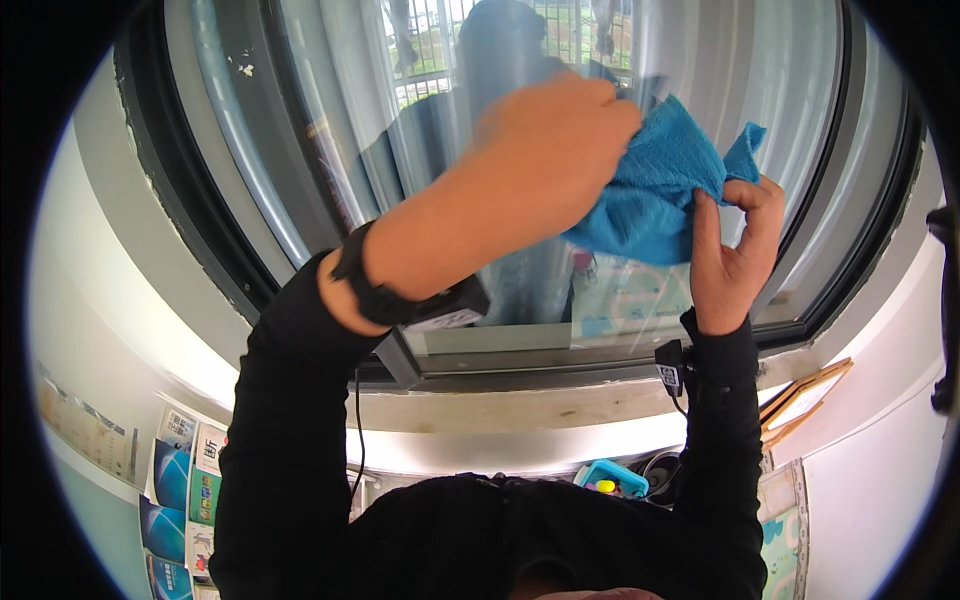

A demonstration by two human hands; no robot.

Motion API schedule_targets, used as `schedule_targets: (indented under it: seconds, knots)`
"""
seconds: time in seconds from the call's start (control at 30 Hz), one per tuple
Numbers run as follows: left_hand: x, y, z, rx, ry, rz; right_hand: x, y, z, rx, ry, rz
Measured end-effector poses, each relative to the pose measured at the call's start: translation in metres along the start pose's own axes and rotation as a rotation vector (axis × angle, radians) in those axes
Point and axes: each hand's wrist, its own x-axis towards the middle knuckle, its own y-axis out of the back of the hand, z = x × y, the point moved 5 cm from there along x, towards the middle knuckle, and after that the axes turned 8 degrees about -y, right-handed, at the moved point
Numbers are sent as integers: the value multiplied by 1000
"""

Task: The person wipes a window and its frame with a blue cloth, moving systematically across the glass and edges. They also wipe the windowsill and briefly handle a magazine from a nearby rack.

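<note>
A blue cloth (649,202), bunched and folded, is stretched between my two hands in front of a window pane (525,300). My left hand (562,142) is closed around the cloth's left end, its fingers partly hidden behind the hand. On the other side, my right hand (731,247) pinches the cloth between thumb and fingers, and a small corner sticks up above them. Whether the cloth touches the glass cannot be told. The pane shows reflections, including a person's dark outline and a barred window.
The dark window frame (540,379) runs above a sill (525,409). Several books (169,517) stand low on the left. Below the sill sits a blue basket (611,480) holding small items, and wooden-edged frames (806,405) lean at the right. A cable (361,427) hangs by my left arm.
</note>
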Motion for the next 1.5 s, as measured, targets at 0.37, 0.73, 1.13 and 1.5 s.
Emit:
schedule_targets:
  seconds: [0.37,0.73,1.13,1.5]
  knots:
    - [3,64,-39,-80,259,80,50,-35,-18,-97,114,-88]
    - [5,51,-65,420,116,187,29,-127,-39,-231,189,-107]
    - [-61,-23,-33,234,53,121,43,-152,-27,-237,377,40]
    - [-216,-58,16,29,347,-122,-137,-158,-30,-186,500,-635]
